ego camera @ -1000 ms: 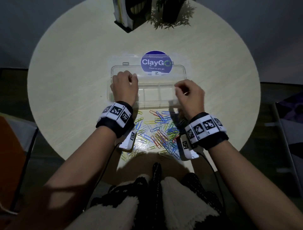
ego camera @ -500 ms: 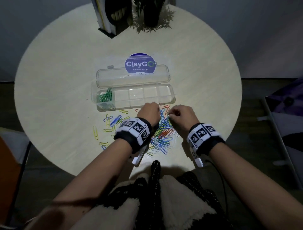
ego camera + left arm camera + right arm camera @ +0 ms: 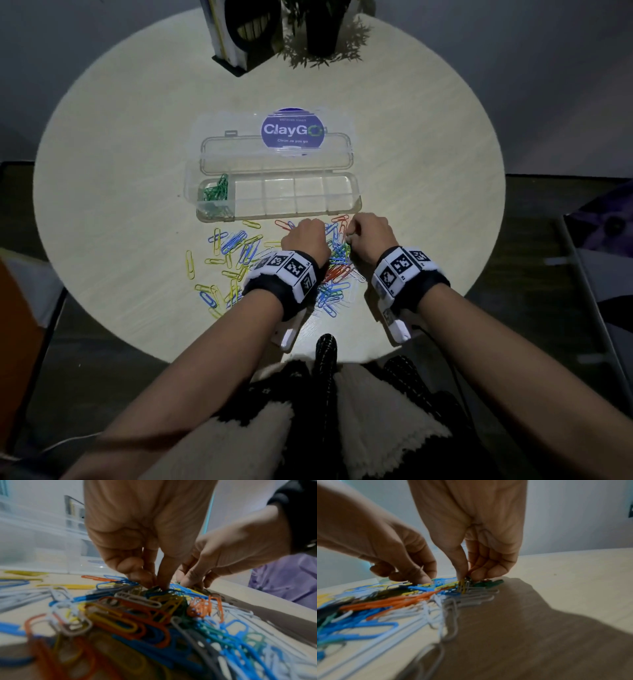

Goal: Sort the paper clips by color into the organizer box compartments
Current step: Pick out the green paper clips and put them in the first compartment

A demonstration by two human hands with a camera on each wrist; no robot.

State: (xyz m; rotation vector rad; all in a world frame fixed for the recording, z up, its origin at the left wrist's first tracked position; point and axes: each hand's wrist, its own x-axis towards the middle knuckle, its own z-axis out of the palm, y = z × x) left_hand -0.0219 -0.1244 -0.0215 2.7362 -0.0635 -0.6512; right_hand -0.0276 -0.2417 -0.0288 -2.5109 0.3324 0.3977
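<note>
A clear plastic organizer box point(image 3: 274, 202) lies open at the centre of the head view on a round pale wooden table point(image 3: 102, 154), its lid point(image 3: 239, 156) folded back toward the top of the frame. Its leftmost compartment holds a bunch of green paper clips point(image 3: 215, 192); the other compartments show nothing that can be made out. Just below the box, spread across the middle of the frame, lies the loose pile of paper clips point(image 3: 239, 260) (blue, yellow, orange, green and white mixed together).

Both hands are down in the right part of that pile, close together. The left hand point(image 3: 303, 240) has its fingers curled downward, and in the left wrist view the thumb and fingers point(image 3: 161, 574) narrow to a pinch with their tips in the tangle of dark green and blue clips; whether a clip is actually held between them cannot be told. The right hand point(image 3: 368, 236) is likewise curled, and the right wrist view shows its thumb and fingers point(image 3: 462, 566) pinching a small bundle of clips point(image 3: 464, 584), yellow and grey among them, standing up out of the pile.

At the top edge of the head view stand a dark file holder point(image 3: 239, 37) and a potted plant point(image 3: 322, 31); a round blue "ClayGo" sticker point(image 3: 291, 128) shows through the lid.
</note>
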